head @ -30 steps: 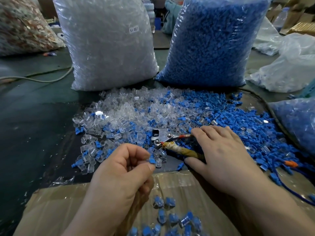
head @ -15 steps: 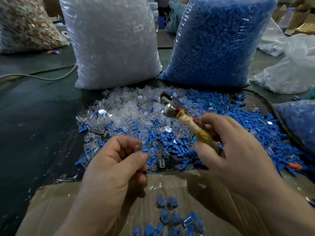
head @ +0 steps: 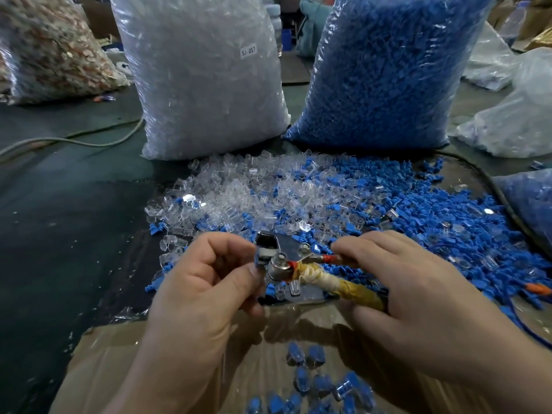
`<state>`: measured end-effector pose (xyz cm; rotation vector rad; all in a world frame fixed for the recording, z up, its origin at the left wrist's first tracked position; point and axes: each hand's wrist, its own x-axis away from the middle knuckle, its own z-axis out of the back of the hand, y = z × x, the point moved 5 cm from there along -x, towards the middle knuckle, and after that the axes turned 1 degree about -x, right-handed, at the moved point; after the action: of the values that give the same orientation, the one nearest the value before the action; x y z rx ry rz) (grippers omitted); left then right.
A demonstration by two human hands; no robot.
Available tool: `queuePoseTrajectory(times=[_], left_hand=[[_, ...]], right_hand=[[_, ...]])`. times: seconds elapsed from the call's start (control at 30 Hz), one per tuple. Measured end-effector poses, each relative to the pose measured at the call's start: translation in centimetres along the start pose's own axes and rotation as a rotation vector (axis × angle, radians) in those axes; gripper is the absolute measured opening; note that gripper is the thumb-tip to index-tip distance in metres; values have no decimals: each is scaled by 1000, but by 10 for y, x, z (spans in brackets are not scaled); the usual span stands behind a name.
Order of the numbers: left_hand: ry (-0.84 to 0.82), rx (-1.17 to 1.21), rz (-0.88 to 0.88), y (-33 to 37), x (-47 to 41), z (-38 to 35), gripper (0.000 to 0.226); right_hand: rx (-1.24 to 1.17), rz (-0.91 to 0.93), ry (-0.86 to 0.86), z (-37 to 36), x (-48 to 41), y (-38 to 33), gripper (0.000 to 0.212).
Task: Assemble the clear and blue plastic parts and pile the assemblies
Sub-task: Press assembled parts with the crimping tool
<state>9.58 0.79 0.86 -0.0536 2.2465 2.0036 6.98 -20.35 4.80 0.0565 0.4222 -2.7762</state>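
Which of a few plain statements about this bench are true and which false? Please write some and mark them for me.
1. The right hand grips the taped handle of a tool. True.
2. The bag of clear parts stands to the right of the bag of blue parts. False: it stands to the left of it.
3. Some assemblies lie on the cardboard nearest the person. True.
4. The left hand lies flat on the table. False: it is raised, with its fingers curled, and pinches at the tool's metal head.
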Motion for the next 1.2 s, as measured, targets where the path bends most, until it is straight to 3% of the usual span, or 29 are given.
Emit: queuePoseTrajectory(times=[0.13, 0.37, 0.77, 0.87, 1.03, 1.13, 1.2], left_hand=[[-45, -90, -41, 3, 1, 0, 15], [-37, -117, -43, 7, 2, -4, 17], [-58, -98, -49, 7, 2, 1, 19], [-14, -144, -51, 11, 3, -1, 18], [99, -201, 91, 4, -1, 7, 37], [-29, -232, 262, -2, 5, -6, 38], [-70, -312, 273, -2, 8, -12, 38]], right_hand=[[25, 16, -20, 1, 0, 3, 62], [16, 14, -71, 2, 1, 6, 69], [45, -5, -30, 4, -2, 0, 52], [19, -38, -50, 1, -1, 3, 61], [65, -175, 29, -2, -6, 24, 69], [166, -254, 58, -5, -13, 33, 76], [203, -272, 30, -8, -17, 35, 78]])
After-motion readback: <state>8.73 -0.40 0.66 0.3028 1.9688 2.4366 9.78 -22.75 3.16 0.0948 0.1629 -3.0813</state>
